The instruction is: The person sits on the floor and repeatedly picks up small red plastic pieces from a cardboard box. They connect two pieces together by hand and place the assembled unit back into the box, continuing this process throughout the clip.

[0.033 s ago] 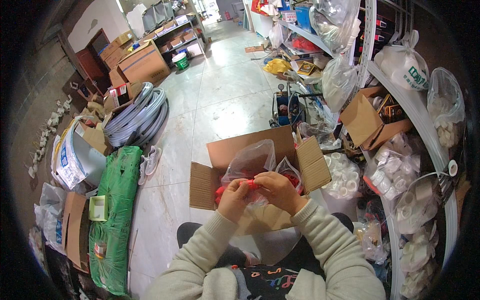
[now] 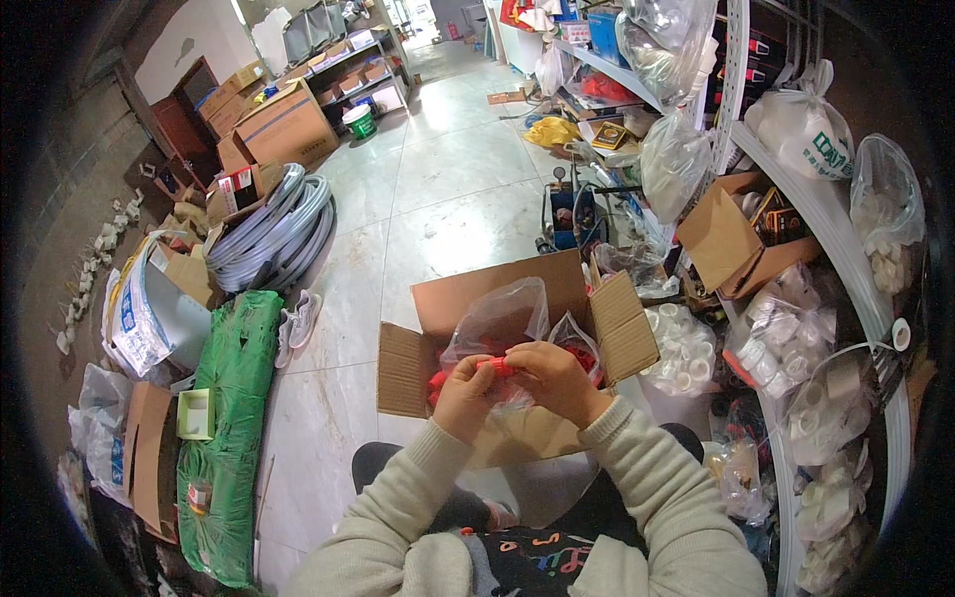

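Pinching one small red fitting [image 2: 495, 366] between them, the left hand [image 2: 464, 396] and right hand [image 2: 553, 380] met at centre frame, fingers closed on its ends. Its long axis ran left to right, level, each hand equally near. Just beyond lay one open box [image 2: 517, 289] holding two clear bags [image 2: 497, 318] of more red pieces, too many and too hidden to count. Farther, upper left, sat one coil of grey hose [image 2: 274, 234].

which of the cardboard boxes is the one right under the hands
The open cardboard box with a clear plastic bag inside, directly beneath both hands. The other boxes are apart from it: one on the right shelf, others stacked far off at upper left.
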The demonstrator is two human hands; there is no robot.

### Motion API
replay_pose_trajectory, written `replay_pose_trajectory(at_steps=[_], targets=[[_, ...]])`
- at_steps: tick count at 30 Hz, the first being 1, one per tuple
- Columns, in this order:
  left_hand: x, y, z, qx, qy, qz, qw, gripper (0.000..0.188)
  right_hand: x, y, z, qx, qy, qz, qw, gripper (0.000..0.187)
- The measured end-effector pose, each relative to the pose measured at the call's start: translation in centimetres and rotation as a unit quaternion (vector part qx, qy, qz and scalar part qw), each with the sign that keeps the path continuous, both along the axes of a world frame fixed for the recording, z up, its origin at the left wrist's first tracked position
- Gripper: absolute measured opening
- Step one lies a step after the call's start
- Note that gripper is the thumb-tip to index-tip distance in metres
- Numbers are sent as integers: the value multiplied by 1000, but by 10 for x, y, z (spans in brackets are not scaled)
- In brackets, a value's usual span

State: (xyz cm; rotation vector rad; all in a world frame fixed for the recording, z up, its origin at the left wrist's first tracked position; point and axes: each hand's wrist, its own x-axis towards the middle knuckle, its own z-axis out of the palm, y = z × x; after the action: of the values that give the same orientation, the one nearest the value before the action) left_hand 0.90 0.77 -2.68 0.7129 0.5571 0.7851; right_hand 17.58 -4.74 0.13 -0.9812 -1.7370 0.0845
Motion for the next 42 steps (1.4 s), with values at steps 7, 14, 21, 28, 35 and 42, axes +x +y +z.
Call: replay_pose_trajectory(at_steps=[7,14,21,28,35,42], targets=[[5,-9,15,78,6,31,996,22,-4,-8,0,-286,273,85,914,21],[4,-5,8,69,32,17,997,18,-4,-6,1,-105,130,43,985,20],[3,0,-4,14,37,-20,999,33,-3,-3,-1,-6,-8,0,1000,22],[9,-8,-1,82,28,37,996,24,-3,-7,4,-83,100,29,991,21],[6,-6,0,22,5,-3,1000,35,-6,-5,5,2,25,3,1000,21],[-1,3,-21,-66,26,-61,996,52,-6,-4,1,47,-42,-12,998,19]])
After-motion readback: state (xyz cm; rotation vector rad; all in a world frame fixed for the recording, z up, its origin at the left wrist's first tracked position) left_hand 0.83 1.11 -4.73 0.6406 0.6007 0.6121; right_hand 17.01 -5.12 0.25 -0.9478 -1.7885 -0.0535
